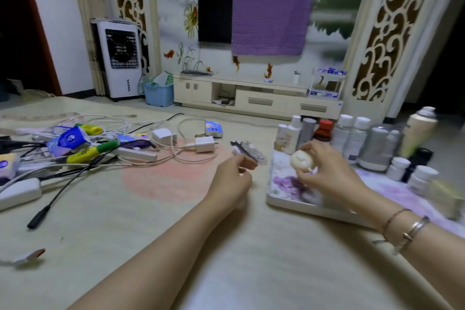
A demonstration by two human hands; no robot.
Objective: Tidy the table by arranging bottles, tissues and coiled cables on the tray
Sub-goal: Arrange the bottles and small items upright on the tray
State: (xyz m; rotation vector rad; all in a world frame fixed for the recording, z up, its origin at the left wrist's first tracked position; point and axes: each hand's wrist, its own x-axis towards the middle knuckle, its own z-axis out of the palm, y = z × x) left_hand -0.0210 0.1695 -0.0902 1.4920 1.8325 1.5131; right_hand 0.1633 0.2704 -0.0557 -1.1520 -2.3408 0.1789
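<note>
— Bottles (352,133) stand in a row along the far edge of the tray (302,205), well right of the left hand (234,178). Where is the right hand?

— Right hand (324,171) hovers over the tray's near left part, fingers curled round a small cream-coloured round item (302,160); blur hides what it is.

— And the left one?

— It sits over the table (176,246) just left of the tray, fingertips pinching a small pale thing (236,151), too blurred to name, beside a dark flat packet (247,151).

— The tissues and cables?

— Tissue packs (68,142) lie far left among the tangled cables (125,128), uncoiled, with white chargers (204,144) between that heap and the left hand. One more tissue pack (214,129) lies behind the chargers. More small white jars (398,167) stand at the tray's right side.
</note>
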